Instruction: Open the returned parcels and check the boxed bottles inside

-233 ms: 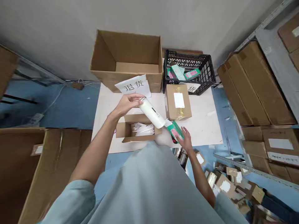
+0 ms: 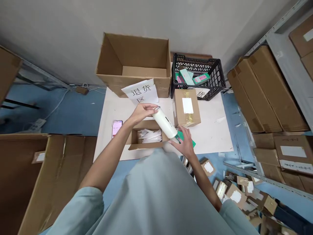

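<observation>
A white cylindrical bottle [image 2: 165, 123] with dark lettering hangs tilted above the table. The fingers of my left hand [image 2: 141, 113] are closed around its upper end, near a grey rim. My right hand [image 2: 184, 142] curls around the lower end, thumb below and fingers above. Partly hidden behind that hand is a green and pink box [image 2: 180, 135] on the table. Just below the bottle stands an open small carton [image 2: 134, 136] holding white wrapping [image 2: 150, 136].
Behind are a large open carton [image 2: 137, 81] with a paper sign [image 2: 141, 90] and a black crate [image 2: 215, 75] of green boxes. A taped carton [image 2: 179, 111] sits in front of the crate. A phone [image 2: 116, 127] lies left; shelving [image 2: 281, 49] with cartons stands right.
My right hand has moved left from the green and pink box to the bottle's lower end. My left hand and the bottle have shifted slightly right and down, and the phone has come into view.
</observation>
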`<state>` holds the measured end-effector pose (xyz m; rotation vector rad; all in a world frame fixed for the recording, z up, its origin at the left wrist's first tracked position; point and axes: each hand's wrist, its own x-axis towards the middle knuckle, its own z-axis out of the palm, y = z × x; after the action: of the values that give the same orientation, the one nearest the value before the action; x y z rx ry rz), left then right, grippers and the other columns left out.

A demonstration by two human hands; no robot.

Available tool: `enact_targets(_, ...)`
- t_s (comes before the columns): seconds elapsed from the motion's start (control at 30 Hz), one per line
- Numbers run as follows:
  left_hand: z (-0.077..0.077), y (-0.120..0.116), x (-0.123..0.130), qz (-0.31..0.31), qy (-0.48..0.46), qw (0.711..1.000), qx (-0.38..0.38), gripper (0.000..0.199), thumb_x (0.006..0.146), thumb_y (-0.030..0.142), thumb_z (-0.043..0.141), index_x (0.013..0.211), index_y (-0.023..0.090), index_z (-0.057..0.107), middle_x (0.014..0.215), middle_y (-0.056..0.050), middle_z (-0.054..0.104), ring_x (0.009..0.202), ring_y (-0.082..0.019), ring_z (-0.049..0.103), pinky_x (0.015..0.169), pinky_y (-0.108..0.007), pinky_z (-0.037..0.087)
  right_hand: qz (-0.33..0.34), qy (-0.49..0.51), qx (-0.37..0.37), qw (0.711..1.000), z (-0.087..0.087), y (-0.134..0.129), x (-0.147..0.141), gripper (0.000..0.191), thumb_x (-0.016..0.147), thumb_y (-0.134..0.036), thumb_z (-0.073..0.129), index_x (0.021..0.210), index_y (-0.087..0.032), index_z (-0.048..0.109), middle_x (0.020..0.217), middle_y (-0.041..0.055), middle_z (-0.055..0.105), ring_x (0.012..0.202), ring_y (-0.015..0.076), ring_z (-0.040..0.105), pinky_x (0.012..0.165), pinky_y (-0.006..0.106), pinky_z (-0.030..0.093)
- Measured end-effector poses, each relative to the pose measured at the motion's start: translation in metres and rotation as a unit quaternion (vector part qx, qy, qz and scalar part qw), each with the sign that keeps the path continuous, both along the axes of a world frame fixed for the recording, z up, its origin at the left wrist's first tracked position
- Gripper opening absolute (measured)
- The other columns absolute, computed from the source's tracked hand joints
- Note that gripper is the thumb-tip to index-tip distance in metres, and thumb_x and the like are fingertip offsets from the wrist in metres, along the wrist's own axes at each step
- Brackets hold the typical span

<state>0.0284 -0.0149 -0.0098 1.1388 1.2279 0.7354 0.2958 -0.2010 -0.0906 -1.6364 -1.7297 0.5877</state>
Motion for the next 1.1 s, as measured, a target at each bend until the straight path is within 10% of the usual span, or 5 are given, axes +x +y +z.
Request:
enact_targets(0.3, -0.002, -0.017, -0.012, -0.019, -0.066, 0.997, -0.026, 0.075, 0.069, 0.08, 0.092, 0.108, 0.016, 0.088, 0.129, -0.018, 0.082, 0.113, -0.036, 0.079, 0.096, -0.046, 0.07, -0.076, 0.211, -0.054, 0.973, 0.02, 0.003, -0.054, 0.062, 0.089, -0.049, 0.084, 0.143, -0.024, 0.068, 0.147, 0.0152, 0.071, 0.14, 0.0351, 0.063, 0.127, 0.059, 0.045)
enact_targets(0.5, 0.004, -0.025, -0.033, -0.014, -0.081, 0.996, -0.018, 0.067, 0.072, 0.078, 0.092, 0.105, 0.019, 0.09, 0.121, -0.016, 0.085, 0.109, -0.037, 0.082, 0.1, -0.052, 0.069, -0.083, 0.566, -0.209, 0.793, 0.031, -0.002, -0.066, 0.055, 0.084, -0.051, 0.089, 0.129, -0.025, 0.072, 0.137, 0.0087, 0.077, 0.13, 0.0299, 0.07, 0.107, 0.044, 0.061)
enact_targets(0.8, -0.005, -0.039, -0.056, -0.058, -0.248, 0.966, -0.051, 0.049, 0.077, 0.052, 0.099, 0.117, 0.025, 0.086, 0.144, -0.013, 0.077, 0.133, -0.035, 0.072, 0.11, -0.051, 0.064, -0.063, 0.724, -0.315, 0.61, 0.04, -0.013, -0.102, 0.053, 0.085, -0.057, 0.088, 0.121, -0.023, 0.069, 0.103, 0.0078, 0.082, 0.097, 0.0291, 0.078, 0.1, 0.056, 0.067)
enact_targets(0.97, -0.022, -0.044, -0.065, -0.039, -0.272, 0.959, -0.063, 0.056, 0.073, 0.048, 0.102, 0.12, 0.024, 0.082, 0.128, -0.01, 0.08, 0.118, -0.03, 0.076, 0.102, -0.05, 0.067, -0.05, 0.717, -0.332, 0.611, 0.046, -0.015, -0.121, 0.057, 0.085, -0.063, 0.086, 0.122, -0.022, 0.07, 0.106, 0.0091, 0.082, 0.098, 0.0288, 0.078, 0.11, 0.061, 0.062)
enact_targets(1.1, -0.026, -0.047, -0.074, 0.002, -0.25, 0.967, -0.052, 0.062, 0.068, 0.052, 0.104, 0.119, 0.023, 0.083, 0.121, -0.01, 0.082, 0.111, -0.029, 0.077, 0.096, -0.045, 0.068, -0.059, 0.64, -0.305, 0.703, 0.046, -0.016, -0.134, 0.064, 0.085, -0.07, 0.084, 0.128, -0.024, 0.071, 0.127, 0.0108, 0.08, 0.115, 0.0312, 0.076, 0.109, 0.055, 0.062)
